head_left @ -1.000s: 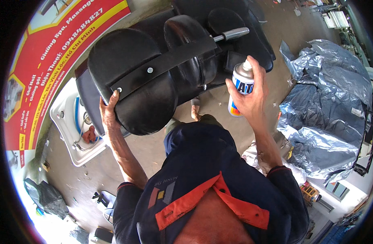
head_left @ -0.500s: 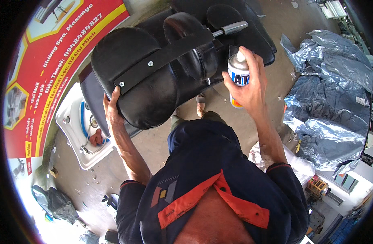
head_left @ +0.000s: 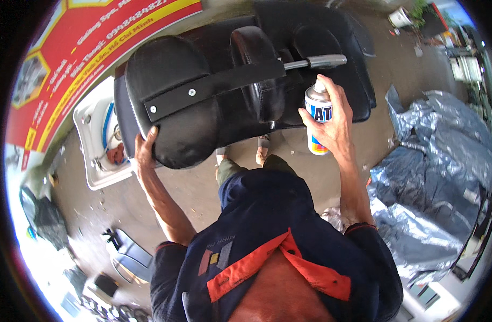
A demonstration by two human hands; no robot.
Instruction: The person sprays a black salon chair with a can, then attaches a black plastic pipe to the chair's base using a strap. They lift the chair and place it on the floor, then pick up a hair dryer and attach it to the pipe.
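Left hand (head_left: 145, 147) fingers clasp the glossy black padded seat (head_left: 192, 102); right hand (head_left: 334, 121) fingers wrap a cylindrical spray can (head_left: 317, 115).

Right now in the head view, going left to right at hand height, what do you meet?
White plastic basin → left hand gripping the black padded chair cushion → white spray can held in the right hand → crumpled silver-blue tarpaulin.

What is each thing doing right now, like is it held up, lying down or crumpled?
Black padded seat: tipped up, gripped at its edge by the left hand.
Spray can: upright, held by the right hand.
Silver lever: sticking out sideways.
Silver sheet: crumpled on the floor.
White basin: lying on the ground.
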